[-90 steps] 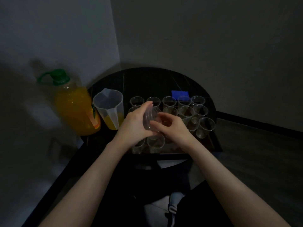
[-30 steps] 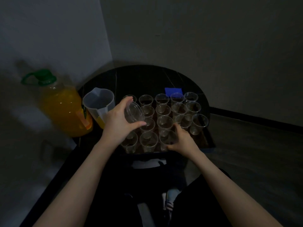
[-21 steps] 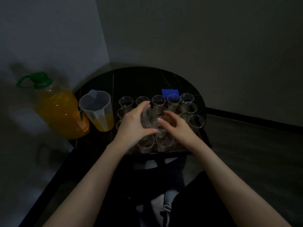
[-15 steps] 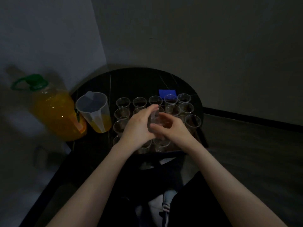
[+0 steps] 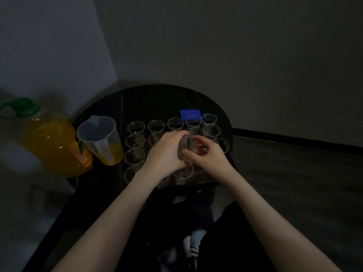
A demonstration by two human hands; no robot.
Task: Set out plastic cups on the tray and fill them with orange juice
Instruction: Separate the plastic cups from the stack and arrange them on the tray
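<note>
Juice bottle (image 5: 53,146): far to the left of both hands, on the surface (image 5: 157,101), green cap on, full of orange juice. Not at risk now; heavy and likely awkward to tip when its turn comes.

Jug (image 5: 100,140): just left of the left hand, between bottle and cups, a little juice in the bottom. The left forearm lies near it, so a sideways swing of the elbow could knock it and spill.

Standing cups (image 5: 135,141): clear, empty, packed in rows on the tray (image 5: 198,183) under and beyond both hands. They look light and easily toppled; a wrist dropping low could start a domino fall.

Left hand (image 5: 167,154): fingers curled round a nested stack of cups (image 5: 183,146), held sideways above the tray.

Right hand (image 5: 206,156): close against the left, fingertips pinching the open end of the same stack, seemingly to peel one cup off.

Stack risk: thin cups cling; two may come away together, or a hard squeeze may crack a rim. A sudden release could jerk a hand down into the rows.

Light: dim, rims hard to read, so misjudging a free gap is likely.

Blue item (image 5: 190,113): beyond the hands, behind the far row; what it is cannot be told.
</note>
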